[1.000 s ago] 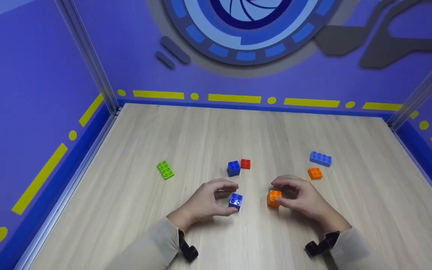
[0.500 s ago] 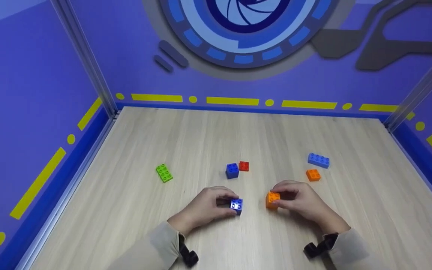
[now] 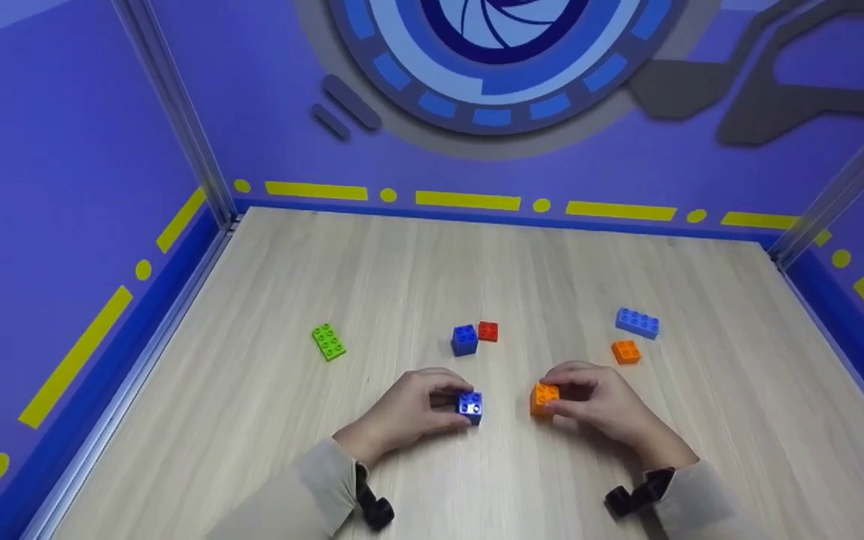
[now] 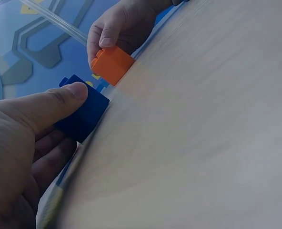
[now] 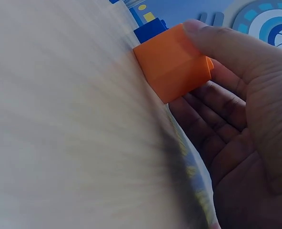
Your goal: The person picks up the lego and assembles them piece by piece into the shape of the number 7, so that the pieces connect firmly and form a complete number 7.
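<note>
My left hand (image 3: 411, 411) pinches a blue toy building brick (image 3: 470, 406) between thumb and fingertips. In the left wrist view the thumb lies flat against the side of this blue brick (image 4: 89, 110). My right hand (image 3: 606, 401) grips a tall orange building brick (image 3: 543, 402) in the same way, with the thumb on its near side. Both bricks stand upright at the tabletop with their studs up, a short gap apart. The right wrist view shows the orange brick (image 5: 172, 64) close up, its far side hidden by the fingers.
Behind the hands stand another dark blue brick (image 3: 465, 340) and a small red brick (image 3: 488, 331). A flat green brick (image 3: 328, 342) lies to the left. At the right are a long light-blue brick (image 3: 637, 322) and a low orange brick (image 3: 626, 352). Panels wall the wooden table (image 3: 372, 262).
The left fingers and thumb have closed in on the blue brick. My right fingers, earlier apart from the orange brick, now reach it. The other bricks have stayed put.
</note>
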A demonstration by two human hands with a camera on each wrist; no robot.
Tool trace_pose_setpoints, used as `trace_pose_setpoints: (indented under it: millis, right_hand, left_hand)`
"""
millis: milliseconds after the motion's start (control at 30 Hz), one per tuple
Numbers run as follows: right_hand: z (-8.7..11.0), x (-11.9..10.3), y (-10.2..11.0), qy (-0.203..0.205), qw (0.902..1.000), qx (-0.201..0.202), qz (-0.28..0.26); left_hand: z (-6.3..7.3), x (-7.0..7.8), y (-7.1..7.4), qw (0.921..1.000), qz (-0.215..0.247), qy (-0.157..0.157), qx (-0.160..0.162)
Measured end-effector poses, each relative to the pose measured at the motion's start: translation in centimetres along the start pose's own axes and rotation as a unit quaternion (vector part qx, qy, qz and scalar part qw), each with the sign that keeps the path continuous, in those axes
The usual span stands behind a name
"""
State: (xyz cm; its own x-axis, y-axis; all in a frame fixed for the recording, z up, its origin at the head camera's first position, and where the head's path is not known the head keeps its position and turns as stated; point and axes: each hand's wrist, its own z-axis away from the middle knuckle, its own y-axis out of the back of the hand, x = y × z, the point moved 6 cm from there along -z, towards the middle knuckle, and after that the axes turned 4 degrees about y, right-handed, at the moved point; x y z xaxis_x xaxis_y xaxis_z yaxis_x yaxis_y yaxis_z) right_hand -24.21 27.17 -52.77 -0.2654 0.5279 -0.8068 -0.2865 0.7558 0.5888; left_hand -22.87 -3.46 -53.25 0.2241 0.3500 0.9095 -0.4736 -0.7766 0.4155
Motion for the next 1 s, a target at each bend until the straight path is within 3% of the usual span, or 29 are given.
trace_pose_setpoints:
  millis: [267, 467, 733, 1000]
  right_hand:
    - [0.2, 0.5, -0.2, 0.025, 0.9991, 0.000, -0.035]
    - [0.4, 0.5, -0.4, 0.042, 0.9978, 0.002, -0.052]
    - [0.4, 0.2, 0.5, 0.054, 0.9959, 0.045, -0.057]
    - [0.8, 0.0, 0.8, 0.060, 0.9927, 0.060, -0.086]
  left_hand:
    - [0.0, -0.1, 0.2, 0.9998, -0.018, -0.001, -0.003]
    - [0.2, -0.2, 0.0, 0.9998, 0.013, 0.011, -0.008]
    - [-0.1, -0.1, -0.2, 0.9999, 0.012, 0.005, -0.009]
    - [-0.1, 0.1, -0.3, 0.9995, 0.023, 0.017, -0.014]
